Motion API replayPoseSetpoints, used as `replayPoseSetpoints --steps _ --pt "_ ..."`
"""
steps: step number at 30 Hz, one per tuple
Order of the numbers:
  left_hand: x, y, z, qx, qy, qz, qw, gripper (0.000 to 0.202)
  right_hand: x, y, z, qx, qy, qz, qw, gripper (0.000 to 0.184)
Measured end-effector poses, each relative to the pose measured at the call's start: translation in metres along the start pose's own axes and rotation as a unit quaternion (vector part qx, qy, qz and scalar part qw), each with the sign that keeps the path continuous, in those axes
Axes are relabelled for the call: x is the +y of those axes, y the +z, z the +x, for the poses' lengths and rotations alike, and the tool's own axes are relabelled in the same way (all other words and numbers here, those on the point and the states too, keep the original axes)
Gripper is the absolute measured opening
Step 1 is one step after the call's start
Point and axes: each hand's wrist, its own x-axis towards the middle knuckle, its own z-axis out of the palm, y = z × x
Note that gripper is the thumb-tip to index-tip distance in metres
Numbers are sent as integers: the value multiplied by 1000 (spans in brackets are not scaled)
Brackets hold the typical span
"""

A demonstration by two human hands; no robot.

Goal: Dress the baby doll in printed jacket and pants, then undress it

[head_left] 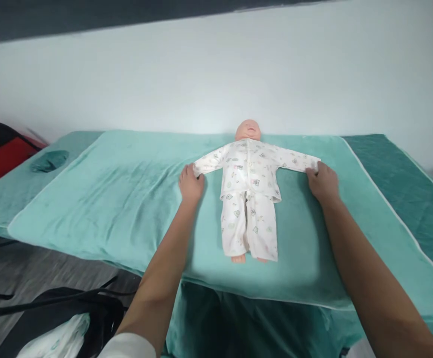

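A baby doll [249, 191] in white printed pyjamas lies on its back on a teal towel [119, 199], head toward the wall, arms spread wide. My left hand [190, 184] is closed on the end of the doll's left-side sleeve. My right hand [323, 182] is closed on the end of the other sleeve. Both sleeves are stretched out sideways. The doll's bare feet show below the trouser legs.
The towel covers a padded table [406, 184] with a darker green quilted cover, set against a pale wall. A face hole [49, 161] is at the table's left end. A black chair with white cloth [57, 340] stands at lower left. A red and black object [0, 154] sits far left.
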Motion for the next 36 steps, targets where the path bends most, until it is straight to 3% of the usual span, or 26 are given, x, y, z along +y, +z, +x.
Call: replayPoseSetpoints --steps 4,10,14,18,22,27,30,36 --pt "-2 0 2 -10 -37 2 999 71 21 -4 8 22 40 26 999 54" --pt "-5 6 9 -9 -43 -9 999 60 14 -7 15 34 114 141 983 42" --pt "-15 11 19 25 -41 -56 997 58 12 -10 15 34 107 197 974 28" --pt "-22 17 29 68 -52 -55 995 59 13 -11 15 39 117 174 977 29" --pt "-21 19 33 72 -73 -41 994 61 13 -12 15 44 129 140 981 34" --pt "-13 16 31 64 -93 -3 994 71 16 -8 16 71 54 108 990 33" --pt "-10 16 29 74 -74 8 994 73 17 -4 14 88 0 88 992 39" --pt "-9 17 29 49 -77 29 995 66 11 1 6 24 -74 57 995 50"
